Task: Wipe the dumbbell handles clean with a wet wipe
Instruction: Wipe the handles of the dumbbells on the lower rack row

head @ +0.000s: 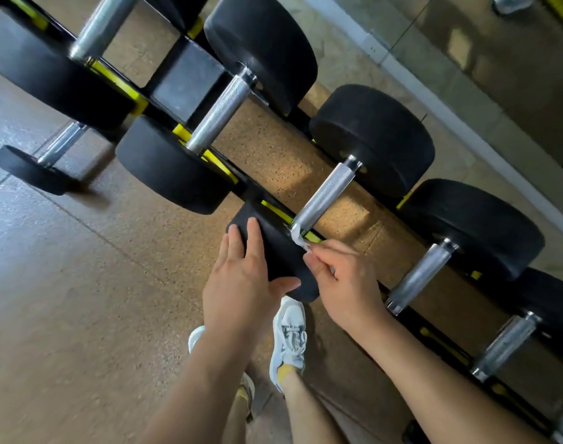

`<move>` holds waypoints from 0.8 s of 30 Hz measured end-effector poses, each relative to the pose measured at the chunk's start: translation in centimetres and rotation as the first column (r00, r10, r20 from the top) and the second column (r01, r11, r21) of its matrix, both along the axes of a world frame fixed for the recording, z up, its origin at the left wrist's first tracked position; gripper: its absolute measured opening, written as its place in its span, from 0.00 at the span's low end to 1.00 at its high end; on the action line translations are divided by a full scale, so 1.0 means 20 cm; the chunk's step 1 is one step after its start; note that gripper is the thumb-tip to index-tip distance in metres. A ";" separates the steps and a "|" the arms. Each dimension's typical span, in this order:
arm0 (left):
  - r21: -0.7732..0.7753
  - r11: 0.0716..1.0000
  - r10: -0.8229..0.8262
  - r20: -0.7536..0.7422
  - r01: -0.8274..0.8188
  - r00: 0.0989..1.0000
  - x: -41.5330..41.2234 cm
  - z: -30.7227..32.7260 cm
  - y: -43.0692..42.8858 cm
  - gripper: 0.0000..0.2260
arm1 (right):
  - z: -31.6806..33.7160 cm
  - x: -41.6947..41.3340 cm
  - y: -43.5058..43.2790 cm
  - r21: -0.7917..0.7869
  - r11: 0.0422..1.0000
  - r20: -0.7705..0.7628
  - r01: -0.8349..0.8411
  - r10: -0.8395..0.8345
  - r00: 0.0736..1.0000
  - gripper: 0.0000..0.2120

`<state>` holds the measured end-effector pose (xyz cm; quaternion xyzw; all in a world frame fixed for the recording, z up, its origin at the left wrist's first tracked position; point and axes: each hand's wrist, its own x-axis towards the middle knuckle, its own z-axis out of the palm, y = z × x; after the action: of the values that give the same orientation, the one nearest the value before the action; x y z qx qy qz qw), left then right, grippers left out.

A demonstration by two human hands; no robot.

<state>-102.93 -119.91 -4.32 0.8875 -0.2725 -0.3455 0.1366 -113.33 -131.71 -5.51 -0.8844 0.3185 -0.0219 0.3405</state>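
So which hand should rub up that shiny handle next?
The right hand, I think. It already pinches the wet wipe, which touches the near end of the handle. The left hand lies flat on the black weight and holds no wipe.

One wide-angle view, worn on the person's head, looks steeply down and slightly forward along both bare forearms. The frame is rolled, so the black-and-yellow metal dumbbell rack (184, 88) runs diagonally from upper left to lower right. The left hand (241, 277) and right hand (344, 283) sit close, near centre, with the speckled brown rubber floor (81, 283) and white lace-up shoes (289, 338) beneath.
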 end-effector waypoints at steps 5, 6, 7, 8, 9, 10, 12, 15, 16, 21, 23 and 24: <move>0.044 0.999 0.003 0.016 -0.003 1.000 0.07 0.02 -0.06 0.44 | -0.06 0.16 -0.22 0.348 0.921 -0.136 0.175 -0.135 0.981 0.04; 0.045 0.999 0.008 0.011 -0.009 1.000 0.07 0.03 -0.06 0.44 | -0.08 0.21 -0.24 0.298 0.941 -0.144 0.160 -0.121 0.982 0.07; 0.041 0.999 0.018 0.006 -0.018 1.000 0.06 0.04 -0.07 0.44 | -0.11 0.23 -0.26 0.232 0.966 -0.155 0.110 -0.075 0.985 0.09; 0.029 0.999 0.024 0.011 -0.024 1.000 0.05 0.04 -0.08 0.43 | -0.14 0.24 -0.26 0.151 0.988 -0.178 0.028 0.000 0.984 0.08; 0.003 1.000 0.020 0.030 -0.020 0.999 0.04 0.05 -0.09 0.41 | -0.16 0.24 -0.26 0.086 0.995 -0.198 -0.047 0.063 0.978 0.08; -0.051 0.999 0.000 0.068 0.003 0.998 0.03 0.06 -0.10 0.37 | -0.18 0.23 -0.26 0.045 0.994 -0.202 -0.098 0.105 0.974 0.07; -0.164 0.981 -0.077 0.163 0.104 0.984 0.03 0.06 -0.15 0.27 | -0.20 0.19 -0.28 0.003 0.988 -0.141 -0.156 0.155 0.978 0.05; -0.181 0.950 -0.231 0.139 0.254 0.963 0.05 0.05 -0.25 0.25 | -0.22 0.14 -0.31 -0.112 0.977 0.011 -0.183 0.186 0.983 0.05; -0.171 0.948 -0.252 0.116 0.270 0.961 0.06 0.04 -0.28 0.24 | -0.23 0.16 -0.34 -0.134 0.982 0.050 -0.130 0.138 0.989 0.04; -0.138 0.968 -0.182 0.175 0.207 0.968 0.12 -0.06 -0.36 0.18 | -0.27 0.22 -0.32 -0.249 0.964 0.123 -0.097 0.130 0.984 0.07; -0.044 0.969 -0.233 0.187 0.245 0.954 0.13 -0.08 -0.40 0.15 | -0.26 0.17 -0.28 -0.236 0.920 0.054 -0.311 0.332 0.942 0.07; -0.019 0.967 -0.246 0.195 0.255 0.949 0.13 -0.08 -0.41 0.13 | -0.25 0.15 -0.32 -0.252 0.908 0.051 -0.335 0.358 0.932 0.07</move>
<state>-100.28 -128.16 -5.84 0.8716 -0.4023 -0.2670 0.0845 -110.32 -138.15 -10.59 -0.9592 0.1346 -0.0416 0.2451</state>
